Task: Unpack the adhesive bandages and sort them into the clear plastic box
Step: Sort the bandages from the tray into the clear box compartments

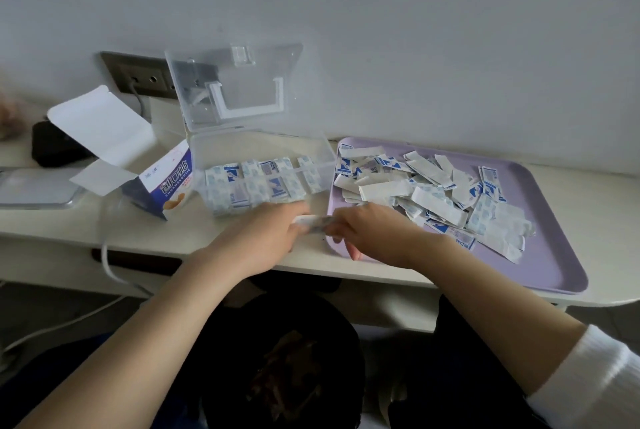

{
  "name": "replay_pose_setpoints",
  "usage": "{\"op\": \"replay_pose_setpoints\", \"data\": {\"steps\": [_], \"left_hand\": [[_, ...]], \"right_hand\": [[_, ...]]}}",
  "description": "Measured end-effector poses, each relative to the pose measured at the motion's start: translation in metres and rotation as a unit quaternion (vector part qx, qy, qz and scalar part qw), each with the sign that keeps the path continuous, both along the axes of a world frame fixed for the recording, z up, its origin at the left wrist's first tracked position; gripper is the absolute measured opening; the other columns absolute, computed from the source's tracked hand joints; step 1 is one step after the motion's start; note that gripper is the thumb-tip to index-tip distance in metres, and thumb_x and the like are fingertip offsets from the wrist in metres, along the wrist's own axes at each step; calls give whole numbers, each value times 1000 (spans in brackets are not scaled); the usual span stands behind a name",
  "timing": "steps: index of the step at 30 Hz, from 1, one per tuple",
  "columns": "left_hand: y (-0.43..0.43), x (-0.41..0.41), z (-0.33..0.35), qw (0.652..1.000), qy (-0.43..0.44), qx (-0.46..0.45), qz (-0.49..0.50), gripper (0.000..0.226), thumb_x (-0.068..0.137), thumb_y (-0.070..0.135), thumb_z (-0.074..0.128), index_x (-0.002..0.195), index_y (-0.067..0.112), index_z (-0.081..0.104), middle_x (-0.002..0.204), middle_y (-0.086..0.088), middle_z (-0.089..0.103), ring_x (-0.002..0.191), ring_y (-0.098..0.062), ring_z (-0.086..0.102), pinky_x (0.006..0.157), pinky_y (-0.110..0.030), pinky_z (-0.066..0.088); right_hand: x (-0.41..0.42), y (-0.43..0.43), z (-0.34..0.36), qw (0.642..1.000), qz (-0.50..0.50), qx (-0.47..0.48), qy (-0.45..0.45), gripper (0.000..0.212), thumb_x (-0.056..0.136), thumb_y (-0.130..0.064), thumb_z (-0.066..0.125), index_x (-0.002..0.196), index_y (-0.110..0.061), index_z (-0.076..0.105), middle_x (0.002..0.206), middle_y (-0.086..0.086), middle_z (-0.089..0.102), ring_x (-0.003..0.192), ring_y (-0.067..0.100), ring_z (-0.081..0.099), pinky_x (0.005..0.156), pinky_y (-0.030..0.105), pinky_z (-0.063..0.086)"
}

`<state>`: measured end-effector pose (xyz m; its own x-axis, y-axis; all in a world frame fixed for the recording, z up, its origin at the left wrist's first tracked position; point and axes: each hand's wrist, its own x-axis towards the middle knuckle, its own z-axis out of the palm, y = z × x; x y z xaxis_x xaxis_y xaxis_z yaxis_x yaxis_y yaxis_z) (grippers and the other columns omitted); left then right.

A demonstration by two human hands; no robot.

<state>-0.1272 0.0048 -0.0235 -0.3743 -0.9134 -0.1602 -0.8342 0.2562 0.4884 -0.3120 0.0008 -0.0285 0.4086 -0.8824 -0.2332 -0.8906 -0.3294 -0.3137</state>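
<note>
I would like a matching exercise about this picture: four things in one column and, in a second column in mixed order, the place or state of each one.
Things
1. clear plastic box
2. purple tray
3. cardboard carton
4. bandage bundle

States
A. holds the loose bandages
B. gripped by the left hand and right hand
C. lid raised, sorted bandages inside
D. flaps open, left of the box

Pairs: 1-C, 2-A, 3-D, 4-B

Likely a home: cream desk point(69, 224) below a wall socket point(145, 76).
</note>
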Motion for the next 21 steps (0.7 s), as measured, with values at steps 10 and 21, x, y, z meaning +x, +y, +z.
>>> {"op": "replay_pose_setpoints", "data": {"steps": [10,21], "left_hand": [[0,17,14,977,170,4,131,16,97,12,43,93,22,56,61,9,59,37,0,50,50,-16,44],[2,44,27,976,123,-91,154,11,89,17,59,86,27,54,63,12,47,62,-11,54,49,-13,32]], "right_hand": [[36,-4,2,952,-72,13,-299,30,99,-16,40,69,-22,44,60,0,60,54,17,56,66,26,48],[65,-3,0,950,-23,-80,-301,16,94,-23,52,101,-12,63,82,-1,66,72,9,56,70,15,44]]}}
